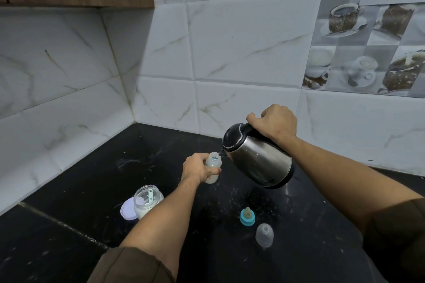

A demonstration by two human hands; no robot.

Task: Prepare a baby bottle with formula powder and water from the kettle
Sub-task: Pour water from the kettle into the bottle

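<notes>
Head view looks down on a baby bottle [212,169] standing uncapped on a black countertop [92,181], near the corner where two tiled walls meet. Its lower part looks whitish. The left hand [197,169] is wrapped around the bottle's body, fingers and thumb closed about it, steadying it upright.

Directly over the bottle's open mouth sits the spout of a steel kettle [257,158] with a black lid and black handle. The kettle is lifted clear of the counter and tipped down to the left, its spout at the bottle's rim; whether water is running cannot be told. The right hand [274,123] is clenched in a full fist around the kettle's handle at the top.

Nearer the camera, left of the left forearm, an open clear jar of white powder [147,202] stands on the counter, with a pale green scoop [150,196] resting inside it. Its round white lid [127,210] lies flat just beside the jar on its left, partly hidden behind it.

To the right of the left forearm, below the kettle, a teal collar with a nipple [247,216] stands upright on the counter. Just beside it, closer to the camera, a clear dome cap [264,235] lies apart from it. Both forearms are bare, with dark brown sleeves [133,266] at the lower edge.
</notes>
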